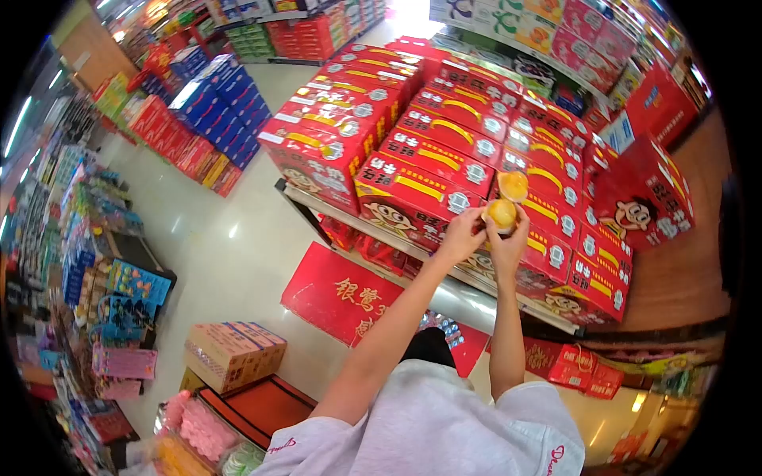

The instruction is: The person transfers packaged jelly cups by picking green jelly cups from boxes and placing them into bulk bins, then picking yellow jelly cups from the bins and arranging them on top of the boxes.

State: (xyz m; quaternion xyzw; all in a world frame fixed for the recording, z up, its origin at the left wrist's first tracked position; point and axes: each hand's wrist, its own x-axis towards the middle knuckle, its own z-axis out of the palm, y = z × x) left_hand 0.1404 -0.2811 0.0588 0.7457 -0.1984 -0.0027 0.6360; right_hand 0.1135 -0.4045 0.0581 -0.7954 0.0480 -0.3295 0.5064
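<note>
Between my two hands is a small round cup with yellow-orange contents (502, 213), like a jelly or fruit cup. My left hand (465, 235) pinches it from the left side, and my right hand (509, 239) grips it from the right and below. Just beyond it, a second yellow-orange cup (513, 186) appears to rest on the red milk cartons (429, 151). Both hands are over the near part of the carton stack. The finest finger contact is too small to make out.
The cartons stand on a low shelf (468, 278) with a red floor sign (333, 289) before it. Another red carton (647, 194) stands at right. Blue boxes (226, 111) are stacked across the aisle. A cardboard box (234, 353) and pink goods (202, 428) lie at lower left.
</note>
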